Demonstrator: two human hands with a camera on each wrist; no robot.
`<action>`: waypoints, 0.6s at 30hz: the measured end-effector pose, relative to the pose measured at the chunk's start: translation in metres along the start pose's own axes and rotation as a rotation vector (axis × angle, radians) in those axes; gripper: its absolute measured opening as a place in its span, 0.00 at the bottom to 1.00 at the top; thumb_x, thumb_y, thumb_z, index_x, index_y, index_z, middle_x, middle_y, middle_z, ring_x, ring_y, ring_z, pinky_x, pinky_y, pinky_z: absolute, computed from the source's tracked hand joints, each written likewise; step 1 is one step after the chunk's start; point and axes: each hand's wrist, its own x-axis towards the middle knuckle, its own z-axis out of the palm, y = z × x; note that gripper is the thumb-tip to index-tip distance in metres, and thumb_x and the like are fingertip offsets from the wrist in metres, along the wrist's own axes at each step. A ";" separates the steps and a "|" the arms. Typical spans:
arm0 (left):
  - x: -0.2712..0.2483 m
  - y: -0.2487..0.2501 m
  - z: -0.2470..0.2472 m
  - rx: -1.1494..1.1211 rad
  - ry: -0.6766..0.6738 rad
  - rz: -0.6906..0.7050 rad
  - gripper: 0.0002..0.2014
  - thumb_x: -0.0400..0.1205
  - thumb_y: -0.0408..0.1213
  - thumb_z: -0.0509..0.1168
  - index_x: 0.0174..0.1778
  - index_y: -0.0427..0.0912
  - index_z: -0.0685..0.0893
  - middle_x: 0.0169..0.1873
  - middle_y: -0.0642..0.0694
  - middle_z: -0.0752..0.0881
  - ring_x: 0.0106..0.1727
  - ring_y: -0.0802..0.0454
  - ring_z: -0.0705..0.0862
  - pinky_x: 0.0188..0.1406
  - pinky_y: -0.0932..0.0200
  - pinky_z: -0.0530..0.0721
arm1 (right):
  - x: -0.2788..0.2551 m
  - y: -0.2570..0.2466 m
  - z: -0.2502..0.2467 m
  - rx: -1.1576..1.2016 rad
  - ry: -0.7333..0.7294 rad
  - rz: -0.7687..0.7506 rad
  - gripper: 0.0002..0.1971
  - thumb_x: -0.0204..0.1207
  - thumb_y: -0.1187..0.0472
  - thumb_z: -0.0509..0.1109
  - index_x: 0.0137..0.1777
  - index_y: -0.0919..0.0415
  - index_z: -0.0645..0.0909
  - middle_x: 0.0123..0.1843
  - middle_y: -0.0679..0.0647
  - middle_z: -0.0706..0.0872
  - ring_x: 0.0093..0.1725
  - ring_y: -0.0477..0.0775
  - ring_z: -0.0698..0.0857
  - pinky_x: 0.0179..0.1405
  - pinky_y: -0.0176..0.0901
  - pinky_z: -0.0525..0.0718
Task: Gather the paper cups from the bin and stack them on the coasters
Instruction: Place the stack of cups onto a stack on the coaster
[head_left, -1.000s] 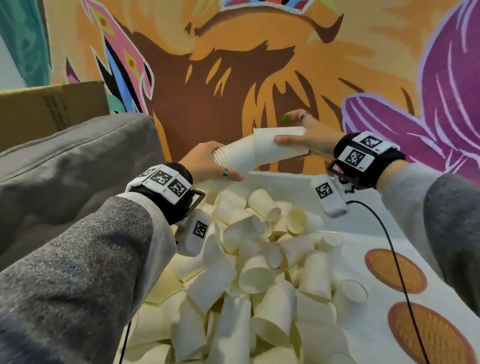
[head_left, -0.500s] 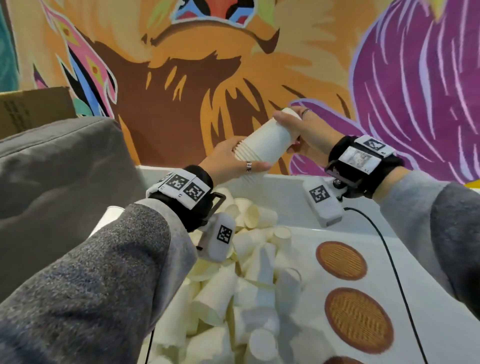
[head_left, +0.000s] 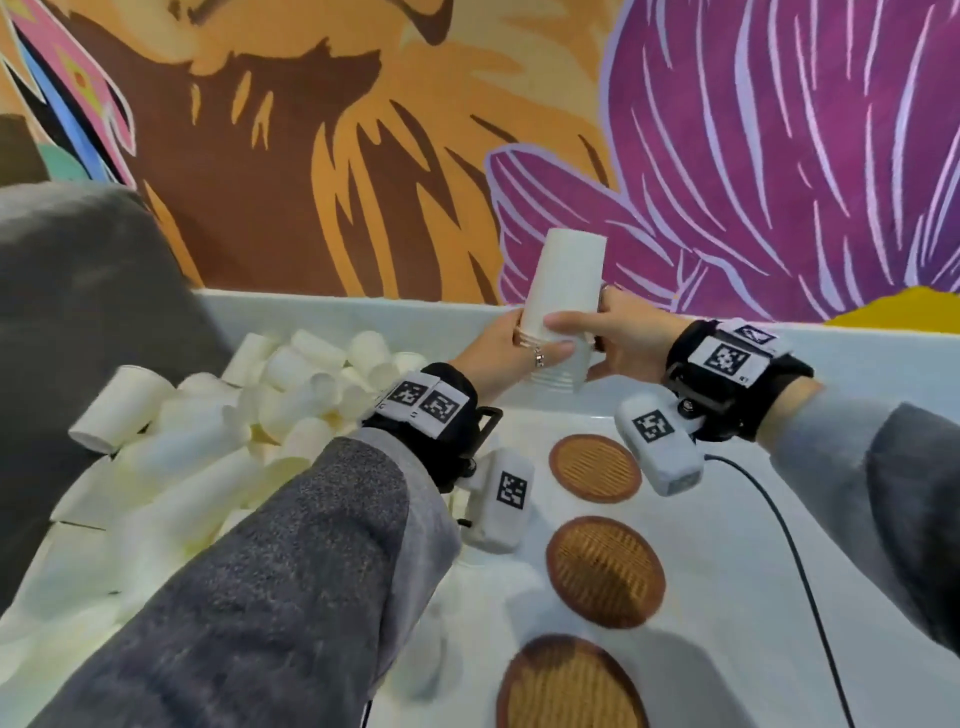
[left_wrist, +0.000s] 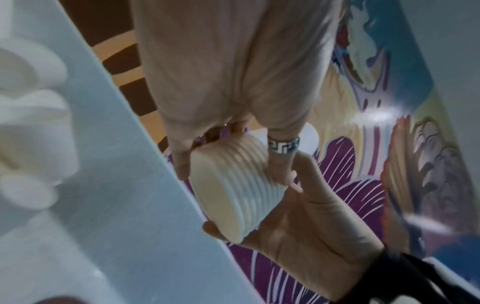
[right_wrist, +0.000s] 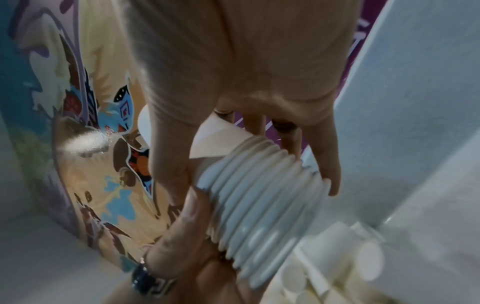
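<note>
Holding a nested stack of paper cups (head_left: 563, 306) upside down, above the far coaster (head_left: 595, 468), not yet set down. Left hand (head_left: 501, 349) and right hand (head_left: 618, 335) both wrap the lower, rim end, fingers curled round the ribbed rims (right_wrist: 262, 189). Likely very light, thin-walled, easy to crush or tip. Best held low near the stacked rims, where the layers stiffen it. Loose cups (head_left: 249, 415) fill the bin (head_left: 363, 312) to the left.
</note>
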 end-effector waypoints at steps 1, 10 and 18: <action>-0.001 -0.007 0.008 0.007 -0.005 -0.011 0.15 0.80 0.27 0.67 0.62 0.42 0.77 0.59 0.40 0.83 0.63 0.43 0.81 0.67 0.45 0.77 | 0.000 0.012 -0.005 0.000 0.025 0.013 0.29 0.71 0.61 0.75 0.71 0.54 0.69 0.63 0.57 0.84 0.61 0.60 0.84 0.51 0.63 0.87; 0.001 -0.092 0.047 0.336 -0.070 -0.427 0.34 0.82 0.39 0.67 0.81 0.39 0.59 0.77 0.38 0.70 0.75 0.43 0.71 0.71 0.52 0.71 | 0.020 0.111 -0.035 0.005 0.246 0.145 0.38 0.63 0.69 0.80 0.71 0.55 0.66 0.65 0.57 0.80 0.64 0.62 0.79 0.57 0.75 0.79; -0.007 -0.149 0.069 0.641 -0.371 -0.593 0.34 0.84 0.43 0.63 0.83 0.44 0.55 0.82 0.42 0.61 0.81 0.46 0.61 0.78 0.56 0.56 | 0.048 0.165 -0.044 -0.193 0.411 0.174 0.41 0.61 0.65 0.82 0.72 0.61 0.63 0.67 0.62 0.76 0.67 0.64 0.76 0.66 0.65 0.76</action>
